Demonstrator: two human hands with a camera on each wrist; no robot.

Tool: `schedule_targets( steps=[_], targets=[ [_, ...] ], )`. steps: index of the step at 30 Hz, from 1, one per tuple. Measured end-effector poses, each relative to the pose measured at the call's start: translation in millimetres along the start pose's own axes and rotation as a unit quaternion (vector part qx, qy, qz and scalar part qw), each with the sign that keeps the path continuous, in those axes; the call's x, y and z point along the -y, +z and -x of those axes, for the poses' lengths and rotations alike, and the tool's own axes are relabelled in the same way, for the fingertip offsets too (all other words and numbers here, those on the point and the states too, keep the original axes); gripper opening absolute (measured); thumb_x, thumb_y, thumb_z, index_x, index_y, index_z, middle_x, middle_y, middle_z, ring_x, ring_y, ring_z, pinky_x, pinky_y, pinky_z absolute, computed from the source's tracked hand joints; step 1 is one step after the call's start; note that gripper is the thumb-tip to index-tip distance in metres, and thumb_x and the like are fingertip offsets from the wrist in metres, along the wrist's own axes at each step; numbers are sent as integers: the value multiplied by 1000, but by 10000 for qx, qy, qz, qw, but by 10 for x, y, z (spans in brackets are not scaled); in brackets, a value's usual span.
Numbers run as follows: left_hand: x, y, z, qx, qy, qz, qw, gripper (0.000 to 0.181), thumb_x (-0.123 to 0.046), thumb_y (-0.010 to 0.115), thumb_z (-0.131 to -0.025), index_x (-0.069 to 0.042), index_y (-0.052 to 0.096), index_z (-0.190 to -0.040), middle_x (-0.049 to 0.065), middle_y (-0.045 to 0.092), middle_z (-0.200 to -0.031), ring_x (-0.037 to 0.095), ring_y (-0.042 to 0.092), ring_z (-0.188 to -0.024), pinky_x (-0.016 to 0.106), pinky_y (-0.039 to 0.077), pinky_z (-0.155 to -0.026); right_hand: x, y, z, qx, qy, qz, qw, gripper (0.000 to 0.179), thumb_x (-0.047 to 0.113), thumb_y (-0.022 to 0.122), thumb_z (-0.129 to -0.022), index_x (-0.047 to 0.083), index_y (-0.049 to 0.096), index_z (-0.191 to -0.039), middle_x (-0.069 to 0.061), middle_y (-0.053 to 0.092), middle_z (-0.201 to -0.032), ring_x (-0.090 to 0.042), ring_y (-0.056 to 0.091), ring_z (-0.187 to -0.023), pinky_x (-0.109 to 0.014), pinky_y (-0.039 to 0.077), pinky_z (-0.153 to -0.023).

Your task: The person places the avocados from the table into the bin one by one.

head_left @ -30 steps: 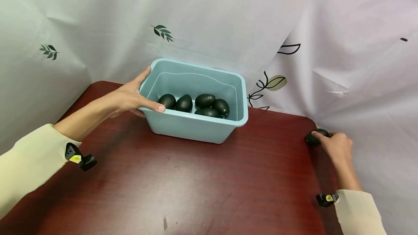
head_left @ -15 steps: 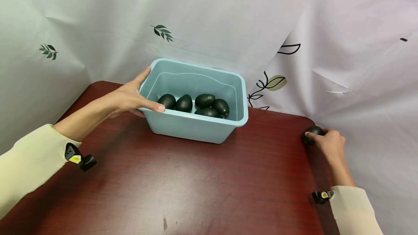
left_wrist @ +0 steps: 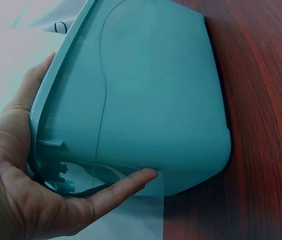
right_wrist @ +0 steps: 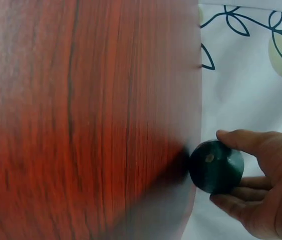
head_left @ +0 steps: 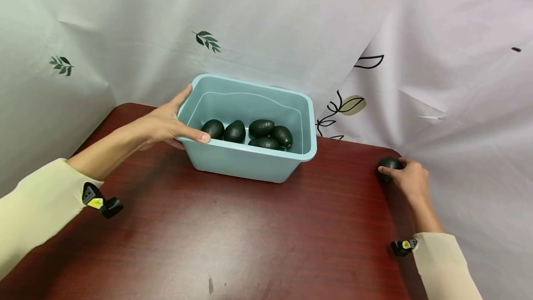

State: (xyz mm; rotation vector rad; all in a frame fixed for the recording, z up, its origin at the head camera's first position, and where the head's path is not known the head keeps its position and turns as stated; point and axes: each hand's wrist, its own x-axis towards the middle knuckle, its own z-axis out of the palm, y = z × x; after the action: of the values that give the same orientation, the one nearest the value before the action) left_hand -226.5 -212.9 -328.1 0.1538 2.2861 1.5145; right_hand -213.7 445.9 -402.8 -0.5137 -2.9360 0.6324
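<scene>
At the left end of a light blue plastic bin [head_left: 243,163], my left hand [head_left: 164,124] grips the rim, its thumb over the front edge. The left wrist view has this hand [left_wrist: 26,170] spread around the bin's corner. Several dark green avocados [head_left: 235,132] lie on the bin's floor. Far to the right, my right hand [head_left: 412,177] holds another avocado [head_left: 389,165] near the table's right edge. In the right wrist view, thumb and fingers pinch that avocado [right_wrist: 213,167] from both sides, its stem scar showing. Whether it touches the tabletop, I cannot tell.
A reddish-brown wooden table [head_left: 270,235] carries the bin near its back edge. White cloth [head_left: 266,22] with leaf prints hangs behind and on both sides. A bare stretch of tabletop lies between the bin and my right hand.
My right hand has moved left and slightly away from me with the avocado, from beside the table's right edge to over its corner. The left hand and the bin have not moved.
</scene>
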Motion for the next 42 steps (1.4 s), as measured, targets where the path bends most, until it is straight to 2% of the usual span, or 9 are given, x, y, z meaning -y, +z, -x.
schedule_targets(
  steps=[7, 14, 23, 35, 42],
  targets=[
    [-7, 1, 4, 10, 10, -6, 10000, 150, -27, 98, -89, -53, -23, -175, 23, 20, -183, 46, 43, -156, 67, 66, -101, 68, 40, -27, 100, -302, -39, 9995, 86, 39, 86, -98, -11, 53, -160, -45, 58, -152, -66, 50, -137, -72, 52, -109],
    [-18, 3, 5, -11, -12, -19, 10000, 150, -27, 98, -89, -52, -24, -175, 24, 19, -184, 46, 44, -156, 69, 65, -101, 133, 81, -33, -13, -528, -116, 9985, 84, 39, 87, -96, -11, 56, -157, -45, 60, -148, -67, 50, -134, -72, 47, -111],
    [-14, 1, 2, 17, 0, -14, 10000, 149, -27, 97, -90, -53, -24, -174, 23, 22, -183, 45, 46, -155, 67, 65, -102, 192, 172, -54, -265, -817, -221, 9961, 81, 37, 90, -93, -10, 62, -152, -41, 68, -142, -58, 62, -122, -64, 51, -101],
    [-6, 2, -7, 9, -4, -29, 10000, 149, -27, 97, -90, -54, -24, -174, 24, 21, -183, 45, 47, -154, 67, 66, -101, 282, 237, -31, -255, -974, -391, 9942, 75, 32, 88, -96, -7, 62, -154, -39, 65, -148, -59, 59, -131, -68, 53, -105],
    [4, 0, -6, 6, -38, -44, 10000, 150, -27, 97, -90, -54, -24, -174, 24, 19, -184, 45, 46, -155, 67, 65, -102, 398, 224, -31, -272, -1150, -412, 9921, 75, 32, 87, -97, -7, 61, -156, -38, 66, -148, -61, 56, -131, -68, 51, -102]
  ],
)
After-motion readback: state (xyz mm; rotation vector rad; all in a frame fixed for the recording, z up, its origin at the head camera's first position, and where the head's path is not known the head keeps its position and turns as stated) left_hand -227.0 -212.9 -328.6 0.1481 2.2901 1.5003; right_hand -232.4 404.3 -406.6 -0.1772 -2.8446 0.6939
